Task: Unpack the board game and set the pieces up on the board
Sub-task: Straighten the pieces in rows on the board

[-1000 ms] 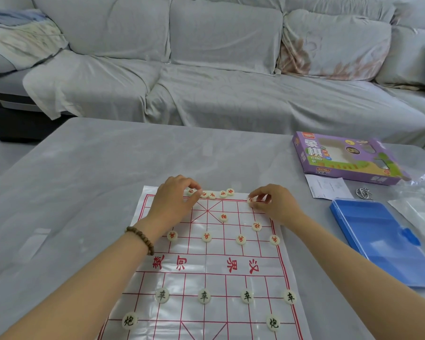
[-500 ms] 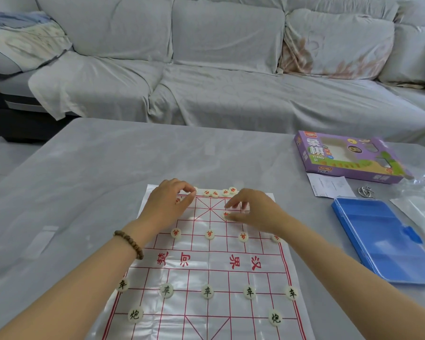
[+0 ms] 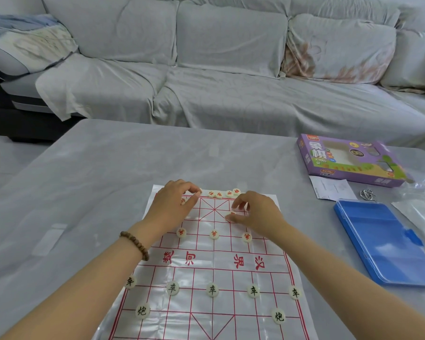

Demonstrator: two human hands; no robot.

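The clear plastic board with a red grid lies on the grey table. A row of black-lettered pieces and two more stand on its near half. Three red-lettered pieces stand across the river, and several red ones are bunched at the far edge. My left hand curls over a red piece at the far left. My right hand pinches another red piece between thumb and forefinger.
A purple game box lies at the right of the table, with a paper slip in front of it. A blue plastic case, a small metal ring and a clear bag lie nearer. A grey-covered sofa stands behind.
My right hand has moved from the far right edge left to a piece inside the grid. My left hand has slid a red piece leftward from the far row.
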